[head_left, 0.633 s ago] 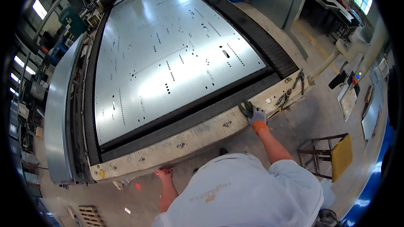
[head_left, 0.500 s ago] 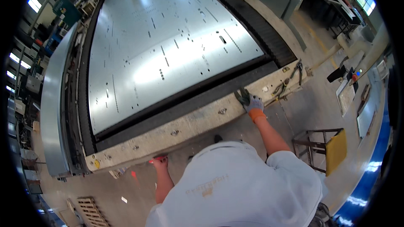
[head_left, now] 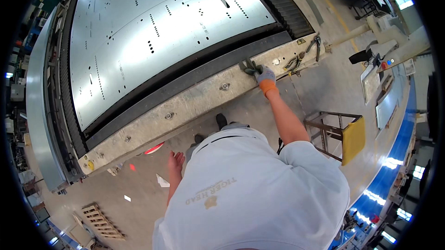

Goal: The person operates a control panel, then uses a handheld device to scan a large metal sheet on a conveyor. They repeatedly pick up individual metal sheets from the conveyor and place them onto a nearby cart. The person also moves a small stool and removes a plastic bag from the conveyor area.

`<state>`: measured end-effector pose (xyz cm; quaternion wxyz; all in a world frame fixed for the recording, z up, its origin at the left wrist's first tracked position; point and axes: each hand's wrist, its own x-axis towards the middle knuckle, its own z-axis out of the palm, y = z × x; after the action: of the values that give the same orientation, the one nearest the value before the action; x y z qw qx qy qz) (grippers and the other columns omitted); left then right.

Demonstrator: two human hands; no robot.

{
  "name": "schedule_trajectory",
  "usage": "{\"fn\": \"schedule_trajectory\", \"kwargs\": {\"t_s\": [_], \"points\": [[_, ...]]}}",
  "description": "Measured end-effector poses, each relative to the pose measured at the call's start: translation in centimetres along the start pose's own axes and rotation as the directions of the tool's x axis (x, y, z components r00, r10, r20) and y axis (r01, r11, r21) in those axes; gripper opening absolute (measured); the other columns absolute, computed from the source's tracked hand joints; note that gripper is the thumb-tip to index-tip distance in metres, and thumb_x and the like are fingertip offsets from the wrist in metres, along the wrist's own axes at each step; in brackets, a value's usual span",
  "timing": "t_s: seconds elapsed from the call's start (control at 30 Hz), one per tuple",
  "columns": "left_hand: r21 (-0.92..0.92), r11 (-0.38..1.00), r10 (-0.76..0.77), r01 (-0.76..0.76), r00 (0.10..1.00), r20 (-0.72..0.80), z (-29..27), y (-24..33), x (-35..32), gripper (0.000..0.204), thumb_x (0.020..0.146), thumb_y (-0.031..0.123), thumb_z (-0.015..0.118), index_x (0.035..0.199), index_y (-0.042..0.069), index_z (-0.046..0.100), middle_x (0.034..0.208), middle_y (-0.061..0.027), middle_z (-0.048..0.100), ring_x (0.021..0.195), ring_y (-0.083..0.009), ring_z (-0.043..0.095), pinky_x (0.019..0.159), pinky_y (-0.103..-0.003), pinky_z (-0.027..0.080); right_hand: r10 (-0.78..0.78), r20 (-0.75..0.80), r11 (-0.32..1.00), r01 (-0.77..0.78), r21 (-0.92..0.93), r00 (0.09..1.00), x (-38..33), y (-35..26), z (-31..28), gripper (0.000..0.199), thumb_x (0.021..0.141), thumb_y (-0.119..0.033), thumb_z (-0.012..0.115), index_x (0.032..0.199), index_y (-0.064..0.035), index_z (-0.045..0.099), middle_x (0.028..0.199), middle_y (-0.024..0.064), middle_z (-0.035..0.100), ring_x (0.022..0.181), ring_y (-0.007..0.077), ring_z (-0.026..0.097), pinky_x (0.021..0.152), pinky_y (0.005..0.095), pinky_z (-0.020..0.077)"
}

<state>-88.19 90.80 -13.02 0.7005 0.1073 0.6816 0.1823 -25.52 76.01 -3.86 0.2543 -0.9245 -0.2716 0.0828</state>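
Note:
My right hand (head_left: 261,73) wears a grey work glove with dark fingers and an orange cuff. It rests on the worn beige front ledge (head_left: 197,99) of a large machine bed, its fingers spread over the surface. Bare and hanging low beside my body, my left hand (head_left: 175,162) has loosely extended fingers and nothing visible in them. Beyond the ledge lies a big shiny metal sheet (head_left: 134,69) with many punched holes and slots. Pliers (head_left: 294,62) lie on the ledge to the right of my gloved hand, with another dark hand tool (head_left: 315,46) beside them.
A metal-framed stool with a yellow seat (head_left: 353,141) stands to the right. A control panel on an arm (head_left: 389,63) is farther right. On the floor are a wooden pallet (head_left: 103,222), scraps of paper (head_left: 162,181) and a red-and-white object (head_left: 154,148) below the ledge.
My view has shifted, so the bed sits higher and farther left in the picture. My left hand has drawn back from the ledge toward my body. The gloved right hand remains on the ledge.

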Motion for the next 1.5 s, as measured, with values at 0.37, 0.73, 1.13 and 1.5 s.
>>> {"fn": "schedule_trajectory", "kwargs": {"t_s": [0.37, 0.73, 1.13, 1.5], "points": [[0.347, 0.359, 0.623, -0.867, 0.499, 0.602, 15.8, 7.4, -16.8, 0.059, 0.089, 0.02, 0.077, 0.14, 0.005, 0.053, 0.12, -0.013, 0.065, 0.102, -0.0209, 0.066, 0.089, -0.035, 0.054, -0.214, 0.569, -0.14, -0.602, 0.787, 0.794, -4.8, -15.7, 1.3, 0.021, 0.099, -0.022, 0.06, 0.114, -0.0065, 0.064, 0.101, 0.0056, 0.067, 0.092, 0.0175, 0.064, 0.083, 0.034, 0.0526], [0.199, -0.111, 0.684, -0.974, 0.071, 0.726, 15.6, 13.0, -21.9, 0.034, 0.095, 0.017, 0.068, 0.126, 0.005, 0.065, 0.111, -0.0101, 0.069, 0.096, -0.0223, 0.067, 0.079, -0.036, 0.055, -0.549, 0.478, 0.293, -0.377, 0.878, 0.686, -17.7, -32.3, 4.5, 0.043, 0.1, -0.032, 0.057, 0.131, -0.0019, 0.059, 0.11, 0.0098, 0.068, 0.1, 0.0235, 0.066, 0.09, 0.0338, 0.0516], [-0.02, 0.843, 0.468, -0.537, 0.715, 0.519, 11.4, 12.8, -20.2, 0.043, 0.105, 0.042, 0.051, 0.129, 0.009, 0.066, 0.109, -0.0026, 0.067, 0.092, -0.0097, 0.063, 0.073, -0.029, 0.055, -0.47, 0.549, 0.846, 0.177, 0.503, 0.691, -23.1, -34.9, 1.8, 0.044, 0.087, -0.04, 0.074, 0.111, -0.0029, 0.07, 0.106, 0.0148, 0.074, 0.098, 0.0306, 0.07, 0.089, 0.0382, 0.053], [0.152, 0.693, 0.392, -0.705, 0.544, 0.742, 8.2, 15.3, -23.1, 0.041, 0.1, 0.023, 0.063, 0.137, 0.004, 0.058, 0.095, -0.0016, 0.066, 0.073, -0.007, 0.059, 0.062, -0.023, 0.053, -0.429, 0.567, 0.799, 0.001, 0.602, 0.703, -22.3, -36.6, 2.0, 0.021, 0.092, -0.017, 0.071, 0.104, -0.0007, 0.074, 0.093, 0.0117, 0.075, 0.084, 0.0155, 0.068, 0.078, 0.0314, 0.0536]]}}
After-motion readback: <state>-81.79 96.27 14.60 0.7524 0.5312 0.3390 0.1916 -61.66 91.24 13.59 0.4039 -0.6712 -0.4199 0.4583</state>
